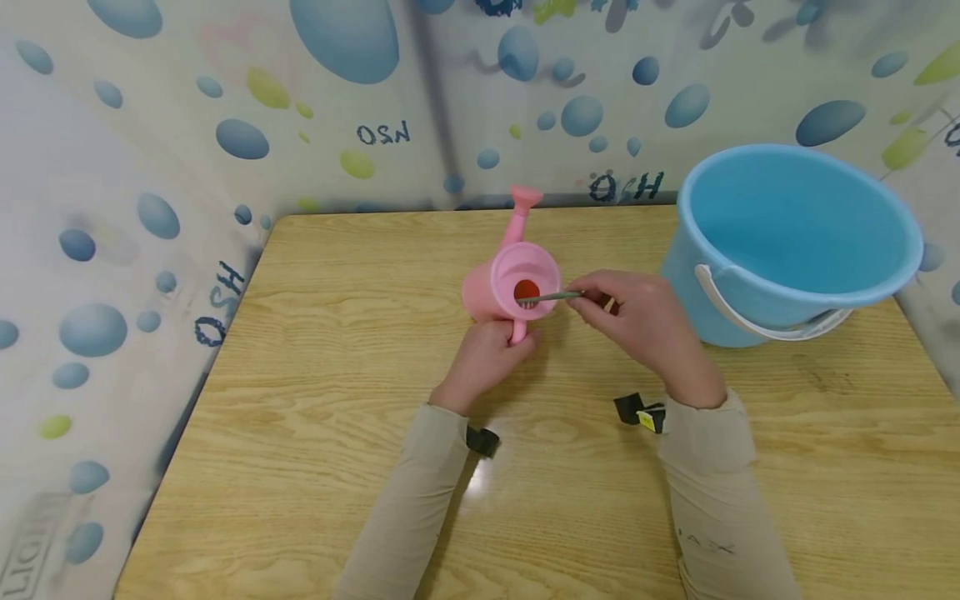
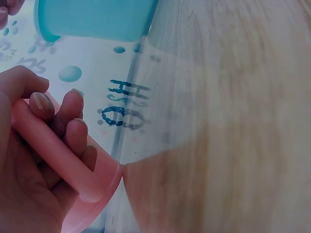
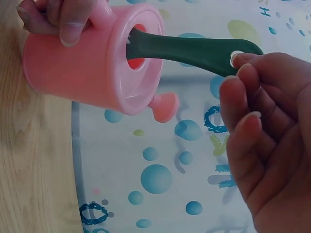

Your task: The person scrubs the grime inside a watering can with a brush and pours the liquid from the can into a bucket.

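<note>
A pink watering can stands on the table, its spout toward the back and its round opening facing up toward me. My left hand grips the can's handle, with fingers curled round it in the left wrist view. Between thumb and fingertips, my right hand pinches the end of a green brush by its handle, near the hanging hole. The brush reaches into the orange-red hole inside the can's rim. A few white bristles show at that hole; the rest of the head is hidden.
A large light-blue bucket with a white handle stands at the back right, just beyond the right hand. Black straps hang by both wrists. A wall covering with blue and green drops borders the wooden table at back and left.
</note>
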`<control>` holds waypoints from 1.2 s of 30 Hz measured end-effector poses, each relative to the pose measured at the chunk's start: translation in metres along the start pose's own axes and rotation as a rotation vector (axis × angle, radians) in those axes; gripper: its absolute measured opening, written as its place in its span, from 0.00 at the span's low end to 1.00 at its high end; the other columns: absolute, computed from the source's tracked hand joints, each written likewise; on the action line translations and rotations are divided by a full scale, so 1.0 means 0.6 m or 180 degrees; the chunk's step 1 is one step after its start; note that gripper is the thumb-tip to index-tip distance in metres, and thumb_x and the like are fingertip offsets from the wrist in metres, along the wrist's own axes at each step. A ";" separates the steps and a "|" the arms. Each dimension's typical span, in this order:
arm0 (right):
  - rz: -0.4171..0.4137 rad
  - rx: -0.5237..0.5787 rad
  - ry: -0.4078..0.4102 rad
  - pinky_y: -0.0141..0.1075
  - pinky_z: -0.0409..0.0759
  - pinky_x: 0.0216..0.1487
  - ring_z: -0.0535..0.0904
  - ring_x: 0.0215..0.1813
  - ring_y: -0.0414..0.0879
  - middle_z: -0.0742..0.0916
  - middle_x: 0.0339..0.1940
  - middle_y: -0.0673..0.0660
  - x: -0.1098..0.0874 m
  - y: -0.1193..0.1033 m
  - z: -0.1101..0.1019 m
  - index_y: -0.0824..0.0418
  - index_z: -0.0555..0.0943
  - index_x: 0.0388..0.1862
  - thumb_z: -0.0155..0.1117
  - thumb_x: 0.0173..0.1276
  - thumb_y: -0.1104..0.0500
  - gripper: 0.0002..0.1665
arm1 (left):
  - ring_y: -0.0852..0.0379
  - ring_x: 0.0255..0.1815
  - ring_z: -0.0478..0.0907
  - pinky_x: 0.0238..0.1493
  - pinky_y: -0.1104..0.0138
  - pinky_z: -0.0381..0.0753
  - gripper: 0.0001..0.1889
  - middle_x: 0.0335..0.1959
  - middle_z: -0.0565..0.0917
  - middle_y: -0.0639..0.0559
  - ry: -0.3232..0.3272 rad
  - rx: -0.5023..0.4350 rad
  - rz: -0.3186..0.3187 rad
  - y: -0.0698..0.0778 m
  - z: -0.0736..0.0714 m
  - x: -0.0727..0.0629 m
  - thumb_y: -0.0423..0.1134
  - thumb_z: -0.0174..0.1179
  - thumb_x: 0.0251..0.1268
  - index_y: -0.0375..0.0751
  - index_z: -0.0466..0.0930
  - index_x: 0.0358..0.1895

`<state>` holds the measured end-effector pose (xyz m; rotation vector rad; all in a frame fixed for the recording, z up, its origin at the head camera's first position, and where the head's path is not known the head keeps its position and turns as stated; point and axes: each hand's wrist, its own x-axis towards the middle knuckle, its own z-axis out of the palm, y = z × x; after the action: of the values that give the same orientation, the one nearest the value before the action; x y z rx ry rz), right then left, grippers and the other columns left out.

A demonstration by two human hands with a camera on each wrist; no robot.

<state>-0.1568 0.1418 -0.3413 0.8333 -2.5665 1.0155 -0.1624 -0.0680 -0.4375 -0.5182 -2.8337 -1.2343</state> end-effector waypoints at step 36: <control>-0.0180 -0.0003 0.0269 0.32 0.71 0.25 0.70 0.27 0.37 0.78 0.26 0.46 0.002 0.004 0.010 0.57 0.79 0.35 0.60 0.59 0.61 0.05 | 0.67 0.09 0.54 0.11 0.73 0.52 0.22 0.07 0.57 0.61 0.0023 0.0031 0.0049 -0.001 0.000 0.000 0.47 0.56 0.56 0.46 0.61 0.10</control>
<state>-0.1590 0.1386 -0.3463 0.8394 -2.4589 1.0107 -0.1627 -0.0684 -0.4376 -0.5331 -2.8227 -1.2169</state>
